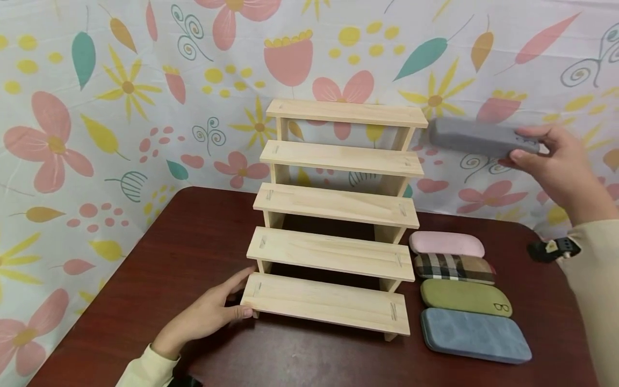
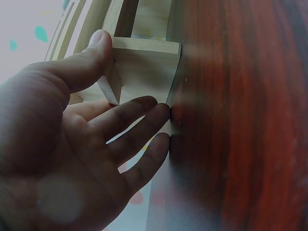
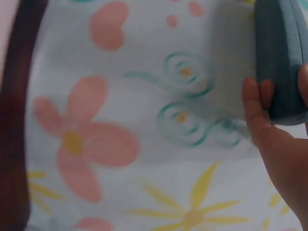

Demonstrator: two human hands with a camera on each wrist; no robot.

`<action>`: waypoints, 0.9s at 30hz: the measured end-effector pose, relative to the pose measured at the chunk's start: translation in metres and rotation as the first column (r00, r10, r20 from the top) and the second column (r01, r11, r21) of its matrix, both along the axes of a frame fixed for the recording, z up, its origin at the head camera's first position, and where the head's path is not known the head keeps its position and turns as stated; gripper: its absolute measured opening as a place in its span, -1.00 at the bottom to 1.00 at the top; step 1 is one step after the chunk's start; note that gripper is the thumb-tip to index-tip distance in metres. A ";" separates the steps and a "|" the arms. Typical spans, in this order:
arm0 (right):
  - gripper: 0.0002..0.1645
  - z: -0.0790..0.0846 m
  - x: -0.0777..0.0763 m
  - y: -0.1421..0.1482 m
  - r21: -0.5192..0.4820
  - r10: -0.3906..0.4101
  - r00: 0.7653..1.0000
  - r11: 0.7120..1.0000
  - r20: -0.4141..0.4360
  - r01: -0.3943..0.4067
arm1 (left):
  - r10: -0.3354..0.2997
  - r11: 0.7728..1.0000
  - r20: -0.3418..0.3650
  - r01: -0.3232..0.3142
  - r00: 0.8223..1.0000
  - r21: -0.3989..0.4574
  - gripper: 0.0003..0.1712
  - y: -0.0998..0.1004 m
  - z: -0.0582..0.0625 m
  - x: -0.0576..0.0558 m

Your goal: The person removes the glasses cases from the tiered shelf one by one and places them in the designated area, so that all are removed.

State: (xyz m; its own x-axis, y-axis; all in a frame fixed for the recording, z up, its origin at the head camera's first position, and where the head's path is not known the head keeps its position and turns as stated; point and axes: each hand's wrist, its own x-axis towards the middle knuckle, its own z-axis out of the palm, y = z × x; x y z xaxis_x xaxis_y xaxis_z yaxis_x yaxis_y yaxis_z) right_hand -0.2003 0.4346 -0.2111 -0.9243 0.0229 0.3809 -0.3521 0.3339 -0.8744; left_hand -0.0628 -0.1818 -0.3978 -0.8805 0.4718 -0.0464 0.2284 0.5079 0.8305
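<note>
A five-step wooden display stand [image 1: 333, 252] rises on the table. My left hand [image 1: 205, 317] holds the left end of its lowest step, the thumb [image 2: 100, 45] at the front edge and the index finger further back. In the left wrist view the other fingers [image 2: 144, 149] stretch toward the tabletop. Up to the right of the top step, my right hand [image 1: 556, 161] grips a grey glasses case [image 1: 476, 137] by its right end, thumb on the near side. The case is raised in front of the wall cloth and also shows in the right wrist view [image 3: 281, 57].
Right of the stand, a pink case [image 1: 447, 244], a plaid case [image 1: 454, 268], a green case [image 1: 464, 296] and a blue case [image 1: 476, 335] lie in a column on the dark wooden table [image 1: 309, 355]. A flower-print cloth [image 1: 159, 107] hangs behind.
</note>
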 end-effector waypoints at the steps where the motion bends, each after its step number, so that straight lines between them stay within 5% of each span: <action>1: -0.54 -0.006 0.002 0.005 0.038 -0.015 1.000 0.999 0.009 0.015 | 0.000 1.000 -0.002 0.000 1.000 -0.001 0.01 0.000 0.000 0.000; 3: -0.54 -0.019 0.005 0.012 0.113 -0.040 0.999 0.993 0.035 0.036 | 0.000 1.000 -0.005 0.000 1.000 -0.003 0.00 -0.001 -0.001 0.000; 8: -0.57 -0.051 0.010 0.022 0.122 -0.023 0.989 0.993 0.148 0.004 | 0.005 1.000 -0.011 -0.005 1.000 -0.005 0.00 -0.001 -0.001 -0.001; 11: -0.56 -0.068 0.010 0.026 0.257 -0.075 0.974 0.966 0.213 0.019 | 0.008 1.000 -0.006 -0.009 1.000 -0.005 0.00 -0.001 -0.001 -0.001; 14: -0.55 -0.083 0.007 0.030 0.283 -0.070 0.967 0.959 0.245 -0.002 | 0.008 1.000 0.001 -0.008 1.000 -0.002 0.00 0.000 -0.001 -0.001; 18: -0.47 -0.100 0.001 0.032 0.416 -0.113 0.967 0.909 0.227 0.008 | 0.006 1.000 0.004 -0.006 1.000 -0.003 0.00 0.001 -0.001 -0.001; 21: -0.33 -0.110 -0.002 0.031 0.534 -0.155 0.954 0.846 0.255 -0.005 | 0.007 1.000 -0.001 -0.007 1.000 -0.008 0.00 0.001 0.000 -0.001; 27: -0.44 -0.129 -0.008 0.030 0.567 -0.131 0.952 0.822 0.278 -0.053 | 0.007 1.000 -0.005 -0.008 1.000 -0.017 -0.01 0.001 0.000 -0.001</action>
